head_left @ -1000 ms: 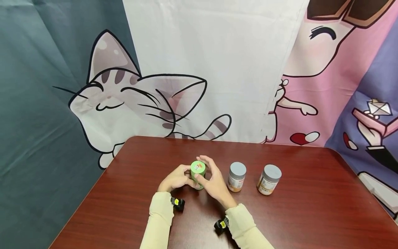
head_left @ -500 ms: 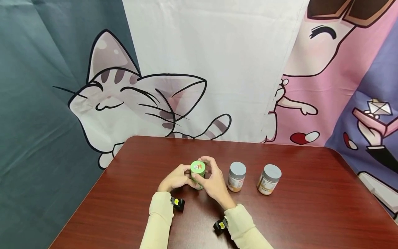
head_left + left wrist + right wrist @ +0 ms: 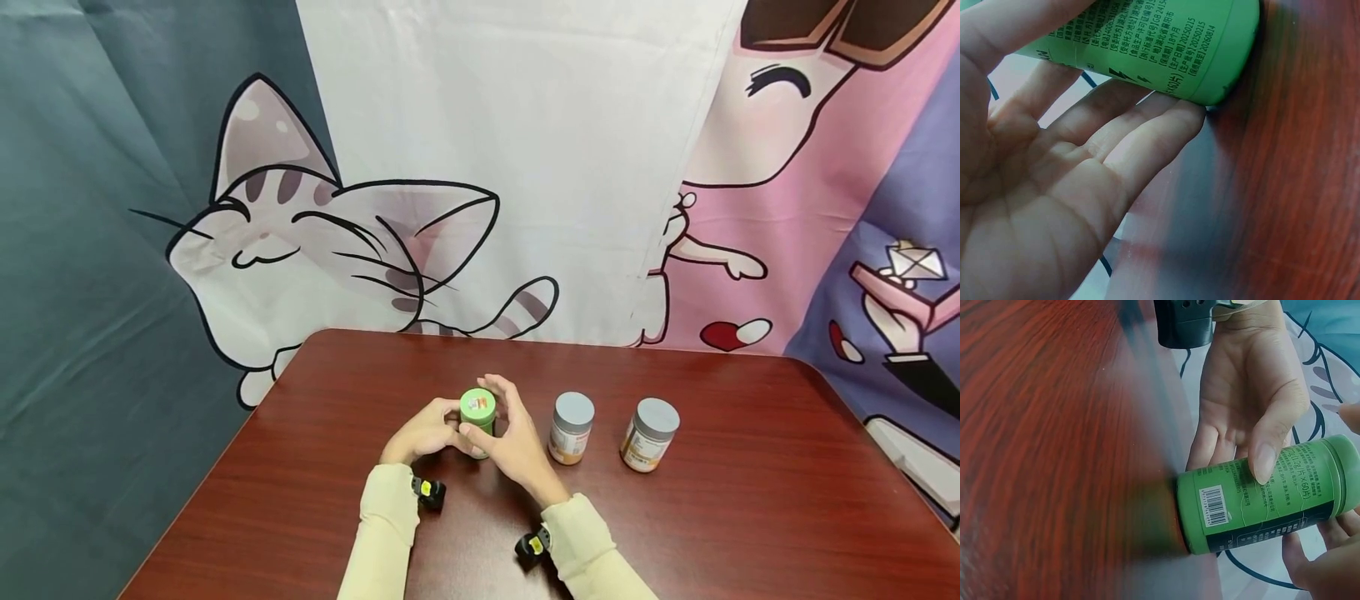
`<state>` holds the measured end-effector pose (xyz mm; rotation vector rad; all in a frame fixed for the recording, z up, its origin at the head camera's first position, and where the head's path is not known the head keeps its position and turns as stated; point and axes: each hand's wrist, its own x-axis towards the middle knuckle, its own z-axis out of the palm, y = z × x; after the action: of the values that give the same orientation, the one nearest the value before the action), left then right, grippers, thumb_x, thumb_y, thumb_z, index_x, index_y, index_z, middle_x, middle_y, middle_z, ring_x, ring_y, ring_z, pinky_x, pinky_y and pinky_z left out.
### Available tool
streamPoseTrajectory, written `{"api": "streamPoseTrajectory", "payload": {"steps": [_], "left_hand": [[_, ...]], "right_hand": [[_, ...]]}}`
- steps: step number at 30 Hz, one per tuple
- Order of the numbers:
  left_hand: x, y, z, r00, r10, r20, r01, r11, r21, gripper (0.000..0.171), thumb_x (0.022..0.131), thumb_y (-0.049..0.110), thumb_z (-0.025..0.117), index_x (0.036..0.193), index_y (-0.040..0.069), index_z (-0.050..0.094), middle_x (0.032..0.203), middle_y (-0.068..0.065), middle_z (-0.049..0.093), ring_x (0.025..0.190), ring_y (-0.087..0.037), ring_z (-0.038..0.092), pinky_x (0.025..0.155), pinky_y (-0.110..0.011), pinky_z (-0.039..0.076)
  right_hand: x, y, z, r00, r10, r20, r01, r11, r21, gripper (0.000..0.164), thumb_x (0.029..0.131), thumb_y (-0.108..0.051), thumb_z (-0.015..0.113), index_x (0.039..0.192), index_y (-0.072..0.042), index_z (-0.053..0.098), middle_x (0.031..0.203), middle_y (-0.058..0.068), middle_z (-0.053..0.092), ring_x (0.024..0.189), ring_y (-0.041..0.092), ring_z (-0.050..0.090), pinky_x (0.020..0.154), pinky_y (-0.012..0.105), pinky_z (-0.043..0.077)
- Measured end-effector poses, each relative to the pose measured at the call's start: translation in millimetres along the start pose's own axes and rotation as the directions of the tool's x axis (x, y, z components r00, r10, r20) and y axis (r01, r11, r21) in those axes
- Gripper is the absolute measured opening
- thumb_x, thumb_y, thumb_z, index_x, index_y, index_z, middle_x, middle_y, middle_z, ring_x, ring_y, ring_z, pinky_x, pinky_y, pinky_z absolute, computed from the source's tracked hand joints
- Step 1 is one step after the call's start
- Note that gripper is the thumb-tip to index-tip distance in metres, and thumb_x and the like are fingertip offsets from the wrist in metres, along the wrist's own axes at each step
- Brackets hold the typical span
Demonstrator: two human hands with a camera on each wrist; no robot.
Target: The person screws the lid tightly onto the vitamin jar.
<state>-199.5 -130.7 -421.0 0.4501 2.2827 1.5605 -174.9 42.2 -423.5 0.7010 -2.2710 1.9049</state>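
A small green bottle (image 3: 484, 427) with a lighter green lid (image 3: 477, 404) stands upright on the table, its base against the wood. My left hand (image 3: 425, 430) grips the bottle's body from the left; its thumb presses the printed label in the right wrist view. Fingers of that left hand (image 3: 1054, 187) reach behind the bottle in the left wrist view. My right hand (image 3: 517, 442) curves around the lid from the right, fingers behind and thumb in front. In the right wrist view its thumb (image 3: 1351, 416) shows apart from the lid, while its fingers lie against the underside.
Two white jars with grey lids stand to the right on the dark red wooden table (image 3: 360, 375): a nearer jar (image 3: 569, 440) and a farther jar (image 3: 643, 448). A printed cartoon curtain (image 3: 525, 125) hangs behind the table's back edge.
The right thumb has slid a little left across the bottle's front, and the lid's sticker has turned slightly. The left hand, bottle and two jars have stayed in place.
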Motion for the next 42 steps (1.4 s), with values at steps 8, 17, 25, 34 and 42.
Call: {"api": "streamPoseTrajectory", "payload": {"steps": [8, 17, 25, 34, 42], "left_hand": [[0.9, -0.3, 0.2, 1.0, 0.005, 0.006, -0.005, 1.0, -0.017, 0.038, 0.066, 0.003, 0.078, 0.102, 0.01, 0.067, 0.092, -0.002, 0.068, 0.084, -0.013, 0.062, 0.08, -0.029, 0.047], [11.5, -23.1, 0.9, 1.0, 0.001, -0.001, -0.001, 1.0, -0.03, 0.04, 0.064, 0.003, 0.08, 0.102, 0.009, 0.067, 0.09, -0.002, 0.069, 0.083, -0.014, 0.062, 0.08, -0.029, 0.047], [14.8, -30.9, 1.5, 1.0, 0.0, -0.015, 0.0, 1.0, -0.015, 0.042, 0.061, 0.01, 0.083, 0.099, 0.014, 0.068, 0.09, -0.001, 0.069, 0.083, -0.016, 0.062, 0.08, -0.03, 0.047], [14.9, -31.5, 2.0, 1.0, -0.01, -0.019, 0.01, 1.0, 0.016, 0.041, 0.062, 0.014, 0.083, 0.1, 0.016, 0.068, 0.089, 0.001, 0.068, 0.081, -0.015, 0.06, 0.078, -0.03, 0.046], [14.0, -31.1, 1.7, 1.0, -0.005, -0.003, 0.005, 1.0, -0.008, 0.042, 0.064, 0.012, 0.082, 0.103, 0.014, 0.067, 0.092, 0.0, 0.068, 0.084, -0.015, 0.061, 0.08, -0.03, 0.046]], "right_hand": [[0.4, -6.2, -3.5, 0.999, -0.043, 0.022, 0.042, 0.997, 0.063, 0.061, 0.083, -0.005, 0.066, 0.135, -0.01, 0.035, 0.133, 0.008, 0.047, 0.125, 0.028, 0.04, 0.094, 0.055, 0.033], [0.5, -7.7, -3.2, 1.0, 0.006, -0.008, -0.006, 0.999, 0.045, 0.056, 0.08, -0.006, 0.069, 0.129, -0.01, 0.041, 0.128, 0.015, 0.05, 0.119, 0.028, 0.045, 0.092, 0.055, 0.034], [3.8, 20.2, 2.4, 0.996, 0.019, -0.087, -0.024, 0.998, -0.057, 0.061, 0.076, -0.026, 0.075, 0.127, -0.023, 0.041, 0.123, -0.001, 0.053, 0.114, 0.012, 0.046, 0.089, 0.044, 0.039], [2.3, 22.1, 4.0, 0.995, -0.02, -0.097, 0.015, 0.999, -0.052, 0.076, 0.074, -0.031, 0.076, 0.134, -0.025, 0.031, 0.127, -0.002, 0.051, 0.116, 0.012, 0.046, 0.092, 0.046, 0.036], [0.8, 13.6, -1.3, 0.999, -0.043, 0.012, 0.043, 0.998, 0.05, 0.073, 0.083, -0.016, 0.068, 0.141, -0.018, 0.023, 0.137, 0.002, 0.044, 0.126, 0.024, 0.039, 0.099, 0.049, 0.031]]}}
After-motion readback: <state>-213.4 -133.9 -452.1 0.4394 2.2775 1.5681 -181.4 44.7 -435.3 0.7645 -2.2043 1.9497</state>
